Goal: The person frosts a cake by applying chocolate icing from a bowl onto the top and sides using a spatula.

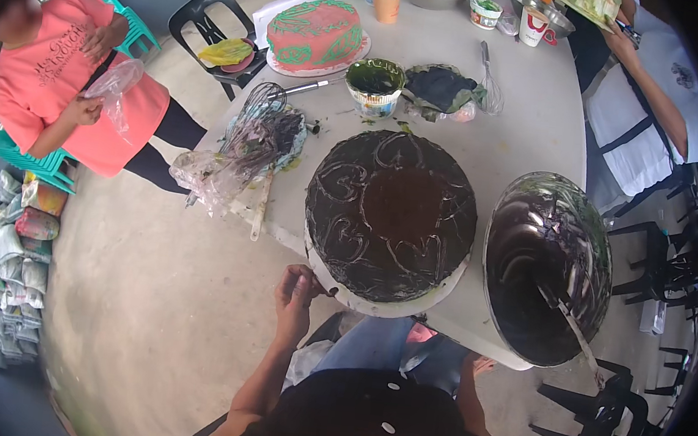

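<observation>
Before me a round cake [390, 216] with dark icing rests on a white cake board [372, 303]. Curved outlines mark its top around a browner central disc. At the board's near left edge is my left hand [296, 292], its fingers curled and their tips at the rim beside a dark smear; whether they grip it I cannot tell. My right hand [482, 363] is low by the table's near edge, mostly hidden. To the cake's right, a large metal bowl [522, 236] of dark icing is tilted towards me, with a spatula [578, 341] lying in it across the rim.
The white table [544, 123] also bears a pink-and-green decorated cake [317, 33], a tub of dark icing [372, 102], whisks [490, 86], soiled plastic piping bags [234, 155] and cups. A person in a pink shirt [76, 81] stands left; another person [643, 89] is at right. Plastic chairs [212, 31] surround the table.
</observation>
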A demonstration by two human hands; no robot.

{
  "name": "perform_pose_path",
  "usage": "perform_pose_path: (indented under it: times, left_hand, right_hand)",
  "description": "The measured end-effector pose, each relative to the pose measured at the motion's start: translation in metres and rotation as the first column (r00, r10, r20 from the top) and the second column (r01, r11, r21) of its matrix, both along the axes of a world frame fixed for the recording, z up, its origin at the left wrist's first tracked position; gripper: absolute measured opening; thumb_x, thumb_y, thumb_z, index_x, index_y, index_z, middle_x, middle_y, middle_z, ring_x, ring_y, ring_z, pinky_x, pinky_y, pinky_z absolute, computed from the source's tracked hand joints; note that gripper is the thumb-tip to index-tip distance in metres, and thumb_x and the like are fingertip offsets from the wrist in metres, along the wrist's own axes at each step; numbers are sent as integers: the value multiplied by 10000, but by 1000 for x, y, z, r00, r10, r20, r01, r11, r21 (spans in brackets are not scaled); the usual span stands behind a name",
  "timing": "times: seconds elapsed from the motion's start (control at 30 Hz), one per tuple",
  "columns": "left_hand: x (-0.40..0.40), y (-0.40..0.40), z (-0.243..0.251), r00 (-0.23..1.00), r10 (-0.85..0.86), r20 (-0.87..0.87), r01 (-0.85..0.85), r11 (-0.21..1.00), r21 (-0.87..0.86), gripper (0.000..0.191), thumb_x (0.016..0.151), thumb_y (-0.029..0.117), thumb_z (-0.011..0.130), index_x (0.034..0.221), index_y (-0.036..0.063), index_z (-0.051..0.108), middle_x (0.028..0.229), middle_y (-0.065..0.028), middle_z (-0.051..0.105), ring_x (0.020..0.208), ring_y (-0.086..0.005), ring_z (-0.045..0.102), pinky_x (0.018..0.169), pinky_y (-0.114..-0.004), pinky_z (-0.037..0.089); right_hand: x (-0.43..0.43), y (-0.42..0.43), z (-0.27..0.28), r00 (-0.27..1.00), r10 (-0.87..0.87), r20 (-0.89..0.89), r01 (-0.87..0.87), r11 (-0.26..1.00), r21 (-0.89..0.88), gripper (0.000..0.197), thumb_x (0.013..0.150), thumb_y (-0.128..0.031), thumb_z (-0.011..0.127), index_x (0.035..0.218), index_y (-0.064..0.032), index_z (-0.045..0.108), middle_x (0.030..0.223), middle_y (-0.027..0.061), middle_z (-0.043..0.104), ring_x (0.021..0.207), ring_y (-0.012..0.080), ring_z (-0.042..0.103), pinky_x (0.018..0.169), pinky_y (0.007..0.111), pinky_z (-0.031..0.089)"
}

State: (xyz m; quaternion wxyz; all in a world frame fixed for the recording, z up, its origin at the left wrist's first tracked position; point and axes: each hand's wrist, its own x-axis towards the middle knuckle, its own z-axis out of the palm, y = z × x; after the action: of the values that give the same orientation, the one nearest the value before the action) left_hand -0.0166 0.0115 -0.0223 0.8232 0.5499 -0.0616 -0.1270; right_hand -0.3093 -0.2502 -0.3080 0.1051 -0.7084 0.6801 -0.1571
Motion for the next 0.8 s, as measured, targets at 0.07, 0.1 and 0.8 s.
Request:
perform_pose_path:
  times: [0.07,0.1,0.8]
  left_hand:
    - [-12,-6,1,998,-36,-46,36,999,9,130,843,161,446,917,53,442,773,5,478,622,-52,462,595,-214,440]
    - [-18,-10,3,998,-25,-58,28,999,44,140,839,150,446,939,52,440,802,0,498,638,-56,488,603,-222,453]
    - [-11,-13,-4,958,48,-282,-97,981,-165,192,724,12,467,916,13,465,729,-17,515,585,-83,499,537,-242,444]
  right_hand:
    - [-3,-3,0,1000,1,15,-1,1000,0,489,820,-304,432,1215,-51,295,1222,211,265,1137,363,254,858,495,261]
    - [-7,-4,0,1000,-1,15,1,1000,1,486,821,-301,434,1214,-52,294,1222,210,264,1138,363,253,858,495,262]
    - [-15,-12,2,959,174,225,-117,962,-247,391,807,-217,475,1120,-9,366,1007,209,358,902,345,410,745,432,341]
